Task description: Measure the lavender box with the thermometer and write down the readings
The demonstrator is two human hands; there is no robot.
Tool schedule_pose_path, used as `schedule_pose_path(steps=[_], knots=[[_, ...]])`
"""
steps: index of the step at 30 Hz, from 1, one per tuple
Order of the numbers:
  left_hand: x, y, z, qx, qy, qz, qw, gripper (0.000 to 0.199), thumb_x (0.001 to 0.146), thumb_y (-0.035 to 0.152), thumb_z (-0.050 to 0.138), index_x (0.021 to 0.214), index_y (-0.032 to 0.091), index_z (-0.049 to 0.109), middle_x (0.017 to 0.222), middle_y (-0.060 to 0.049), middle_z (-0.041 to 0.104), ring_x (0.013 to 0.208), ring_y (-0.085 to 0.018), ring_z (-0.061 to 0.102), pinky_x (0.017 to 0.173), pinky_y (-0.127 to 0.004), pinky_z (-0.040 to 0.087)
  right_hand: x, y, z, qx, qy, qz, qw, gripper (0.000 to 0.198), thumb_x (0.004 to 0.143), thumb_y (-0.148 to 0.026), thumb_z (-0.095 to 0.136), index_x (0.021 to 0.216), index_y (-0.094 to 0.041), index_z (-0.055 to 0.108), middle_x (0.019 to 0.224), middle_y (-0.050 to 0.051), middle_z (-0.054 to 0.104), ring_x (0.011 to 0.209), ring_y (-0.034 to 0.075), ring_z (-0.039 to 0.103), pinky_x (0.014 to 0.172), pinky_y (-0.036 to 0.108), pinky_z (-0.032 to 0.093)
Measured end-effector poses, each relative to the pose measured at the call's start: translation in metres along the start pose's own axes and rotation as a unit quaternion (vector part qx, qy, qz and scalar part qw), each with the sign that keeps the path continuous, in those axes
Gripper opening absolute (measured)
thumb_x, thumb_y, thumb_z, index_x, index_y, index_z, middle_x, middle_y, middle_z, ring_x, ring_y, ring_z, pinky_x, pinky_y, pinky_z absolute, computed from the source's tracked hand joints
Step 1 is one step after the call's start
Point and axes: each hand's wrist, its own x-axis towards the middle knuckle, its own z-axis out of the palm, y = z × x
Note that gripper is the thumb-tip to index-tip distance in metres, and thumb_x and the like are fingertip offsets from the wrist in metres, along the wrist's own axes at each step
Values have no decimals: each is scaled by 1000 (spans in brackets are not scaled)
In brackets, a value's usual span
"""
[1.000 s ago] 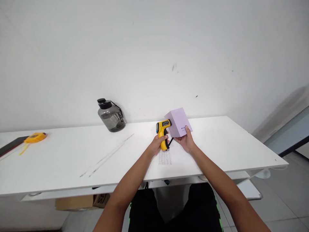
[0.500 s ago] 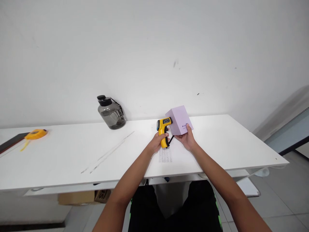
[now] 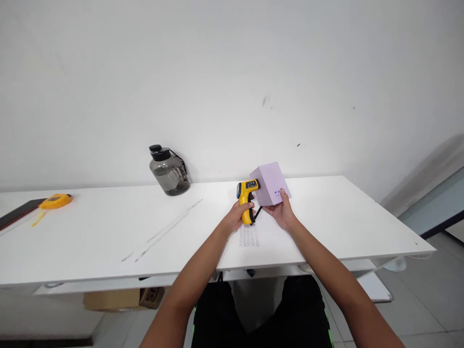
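Head: right fingers [image 3: 285, 198] hold lilac box [image 3: 271, 182]; print [image 3: 278, 192] illegible.

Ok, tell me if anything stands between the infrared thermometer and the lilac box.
Nothing visible: the left hand grips the infrared thermometer, its nose beside the lilac box in the right hand. Contact is unclear.

Yellow is broken by black on the pistol-shaped device [image 3: 245, 197], pale lilac is marked with dark figures on the box [image 3: 271, 181], smoky grey is topped with black on the bottle [image 3: 168, 175], white is streaked with dark lines on the table [image 3: 326, 217], and black trousers [image 3: 223, 314] are edged in green.
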Motion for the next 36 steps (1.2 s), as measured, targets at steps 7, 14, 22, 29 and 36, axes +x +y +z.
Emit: schedule_pose_path(steps=[7,14,22,29,36], knots=[[2,-1,-4,11,11,-8,1000,46,64,26,87,100,14,61,78,0,63,66,-12,63,61,-27,51,0,-1,1,2,9,3,1000,50,85,-66,62,120,-30,62,112,5,74,101,22,70,91,42,60],[6,-4,-8,37,26,-31,998,40,66,26,86,89,15,56,76,0,62,65,-12,62,61,-28,52,-1,-4,0,-9,23,3,1000,46,86,-64,60,118,-30,63,108,5,74,98,22,70,91,41,60],[5,-3,-7,43,17,-18,999,41,64,27,87,88,16,56,73,0,62,62,-12,61,58,-26,51,-1,-6,0,-12,17,-3,1000,49,84,-66,62,118,-31,62,110,4,74,96,22,71,88,41,60],[5,0,-5,40,36,-12,998,40,61,27,87,84,15,57,67,1,61,58,-10,58,56,-24,48,-1,-8,-1,-14,13,-22,1000,47,82,-64,65,118,-32,62,111,2,74,93,22,71,84,42,61],[3,2,-5,40,32,-3,999,39,61,27,87,84,15,58,74,0,61,61,-10,59,59,-25,48,1,-8,-2,-13,8,-27,1000,49,81,-65,66,118,-32,62,111,1,74,92,20,70,83,40,61]])
